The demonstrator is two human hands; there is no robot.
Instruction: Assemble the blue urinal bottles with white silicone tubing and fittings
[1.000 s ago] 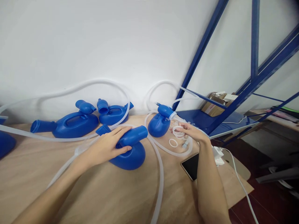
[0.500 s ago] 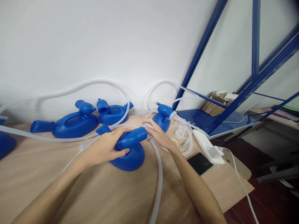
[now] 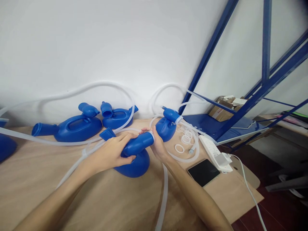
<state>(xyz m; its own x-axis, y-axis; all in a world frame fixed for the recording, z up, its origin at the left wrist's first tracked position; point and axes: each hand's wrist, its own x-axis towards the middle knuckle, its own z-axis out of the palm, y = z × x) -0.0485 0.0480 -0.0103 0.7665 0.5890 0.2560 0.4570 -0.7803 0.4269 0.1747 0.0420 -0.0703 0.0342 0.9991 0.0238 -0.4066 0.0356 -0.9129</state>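
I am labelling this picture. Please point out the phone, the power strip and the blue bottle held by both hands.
phone [image 3: 203, 172], head view, middle of dark screen.
power strip [image 3: 211, 148], head view, white top face.
blue bottle [image 3: 133, 162], head view, rounded body below neck.

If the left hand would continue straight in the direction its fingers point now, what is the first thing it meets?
Probably the right hand, cupped at the mouth of the blue container that the left hand grips; depth is unclear.
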